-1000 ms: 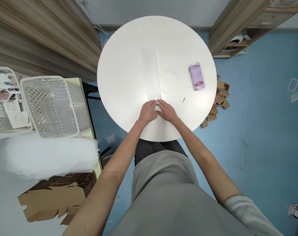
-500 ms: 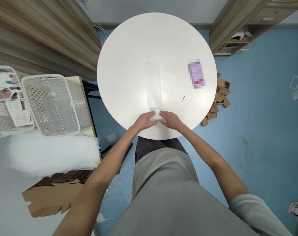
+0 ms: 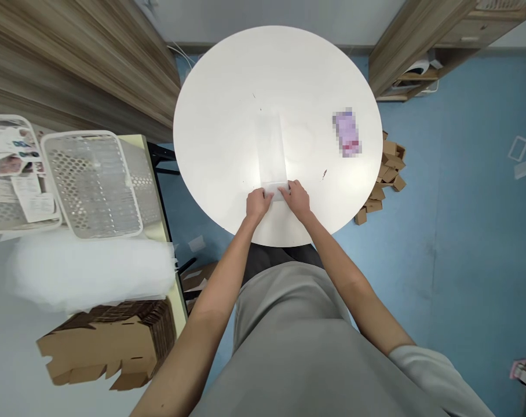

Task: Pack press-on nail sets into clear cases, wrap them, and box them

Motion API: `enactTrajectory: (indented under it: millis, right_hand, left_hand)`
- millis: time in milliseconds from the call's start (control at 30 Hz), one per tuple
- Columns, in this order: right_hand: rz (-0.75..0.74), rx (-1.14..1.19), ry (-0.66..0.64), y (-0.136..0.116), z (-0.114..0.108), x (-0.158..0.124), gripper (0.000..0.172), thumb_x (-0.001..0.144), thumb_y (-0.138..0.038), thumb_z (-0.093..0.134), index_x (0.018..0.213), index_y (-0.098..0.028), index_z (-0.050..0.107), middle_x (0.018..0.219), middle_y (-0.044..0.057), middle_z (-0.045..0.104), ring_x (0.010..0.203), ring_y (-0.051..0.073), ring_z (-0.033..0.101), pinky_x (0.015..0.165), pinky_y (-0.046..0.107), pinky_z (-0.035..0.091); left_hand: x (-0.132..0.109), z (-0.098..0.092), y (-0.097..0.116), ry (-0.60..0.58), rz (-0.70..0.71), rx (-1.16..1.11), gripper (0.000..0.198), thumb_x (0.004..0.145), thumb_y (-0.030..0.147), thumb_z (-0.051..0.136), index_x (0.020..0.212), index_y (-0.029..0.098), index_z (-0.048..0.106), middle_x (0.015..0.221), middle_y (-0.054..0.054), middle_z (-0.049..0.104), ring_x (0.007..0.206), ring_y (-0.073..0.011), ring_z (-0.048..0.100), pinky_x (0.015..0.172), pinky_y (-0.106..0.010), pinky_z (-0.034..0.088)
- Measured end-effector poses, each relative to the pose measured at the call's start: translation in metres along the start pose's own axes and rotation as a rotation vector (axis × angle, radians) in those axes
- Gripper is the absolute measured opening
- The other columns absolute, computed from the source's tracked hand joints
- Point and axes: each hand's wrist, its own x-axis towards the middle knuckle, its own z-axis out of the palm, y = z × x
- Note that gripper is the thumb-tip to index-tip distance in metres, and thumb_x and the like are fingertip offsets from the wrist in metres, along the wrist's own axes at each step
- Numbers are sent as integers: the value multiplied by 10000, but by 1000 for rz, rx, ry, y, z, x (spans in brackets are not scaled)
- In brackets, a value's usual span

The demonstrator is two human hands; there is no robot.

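Note:
A long strip of translucent white packing wrap (image 3: 271, 145) lies flat on the round white table (image 3: 219, 104), running away from me. Its near end is folded over into a small flat bundle (image 3: 275, 190); whether anything is inside it I cannot make out. My left hand (image 3: 258, 205) grips the left edge of this folded end, thumb on top and fingers curled. At the opposite edge, my right hand (image 3: 298, 197) holds it the same way, its thumb reaching inward over the wrap.
A pixelated purple item (image 3: 347, 133) lies at the table's right. On the left side table are white baskets (image 3: 91, 136), a white pile of sheets (image 3: 93, 269) and flattened cardboard boxes (image 3: 110, 347). More cardboard (image 3: 391, 162) sits beyond the table's right edge.
Both hands have moved a little away from my body along the strip, and the folded end has moved with them. The fingers now curl round its side edges.

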Motion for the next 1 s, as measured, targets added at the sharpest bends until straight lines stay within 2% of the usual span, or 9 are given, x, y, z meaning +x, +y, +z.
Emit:
enactTrajectory:
  millis: [100, 200, 333, 400, 467, 533, 633, 833, 1000]
  right_hand:
    - [28, -37, 86, -3, 0, 9, 498, 1137, -508, 586, 1511, -179, 590, 1427, 189, 663, 1215, 329, 709, 958, 451, 634]
    - [-171, -99, 140, -2, -1, 18, 479, 1132, -379, 587, 1555, -153, 566, 1593, 226, 584, 1467, 367, 578, 1160, 526, 565]
    - [-423, -150, 10, 5, -5, 24, 378, 1137, -207, 464, 1460, -171, 658, 1569, 186, 656, 1490, 333, 590, 1229, 534, 521]
    - [-483, -160, -56, 13, -7, 22, 396, 1138, -242, 489, 1498, -173, 640, 1584, 182, 656, 1493, 326, 603, 1210, 522, 543]
    - [-540, -180, -88, 22, -8, 16, 500, 1115, -327, 591, 1587, -164, 575, 1689, 192, 569, 1580, 344, 534, 1237, 538, 528]
    - [-577, -211, -110, 30, -6, 7, 636, 1078, -358, 663, 1657, -152, 503, 1768, 205, 472, 1653, 366, 450, 1273, 569, 496]
    - [-573, -240, -129, 39, 0, -11, 682, 1072, -327, 648, 1698, -139, 454, 1789, 223, 433, 1674, 374, 425, 1278, 583, 491]
    - [-612, -227, -153, 50, 2, -42, 647, 1077, -422, 662, 1648, -141, 542, 1745, 212, 507, 1602, 381, 520, 1242, 562, 513]
    - [-596, -158, -154, 45, -9, -45, 571, 1104, -504, 621, 1568, -172, 634, 1631, 182, 638, 1479, 371, 611, 1183, 536, 531]
  left_hand:
    - [-2, 7, 9, 143, -41, -6, 234, 1051, 396, 643, 1147, 188, 691, 1184, -176, 754, 1109, -361, 726, 923, -465, 579]
    - [-4, 12, 12, 313, 142, 24, 462, 1021, 252, 632, 1471, 164, 578, 1569, -234, 604, 1471, -396, 578, 1156, -537, 530]
    - [0, 9, 3, 160, 473, 108, 486, 1030, 126, 463, 1498, 160, 589, 1629, -214, 588, 1601, -357, 486, 1308, -564, 419]
    - [1, 3, -6, 100, 542, 147, 479, 1037, 188, 509, 1506, 156, 598, 1665, -212, 562, 1610, -364, 479, 1318, -565, 412]
    - [1, -3, -15, 73, 587, 188, 547, 1010, 273, 623, 1545, 165, 581, 1701, -208, 529, 1626, -388, 456, 1327, -580, 398]
    - [0, -8, -23, 36, 619, 229, 623, 969, 289, 694, 1570, 177, 569, 1697, -206, 538, 1622, -403, 461, 1325, -596, 395]
    - [-6, -11, -34, -22, 654, 284, 649, 954, 247, 686, 1586, 163, 566, 1664, -212, 579, 1605, -397, 492, 1324, -592, 395]
    - [-35, -3, -48, -78, 690, 332, 628, 992, 344, 637, 1582, 135, 587, 1637, -217, 608, 1568, -384, 542, 1326, -565, 407]
    - [-42, -10, -42, -132, 628, 304, 579, 1020, 437, 580, 1529, 167, 632, 1586, -180, 649, 1490, -367, 604, 1261, -522, 489]
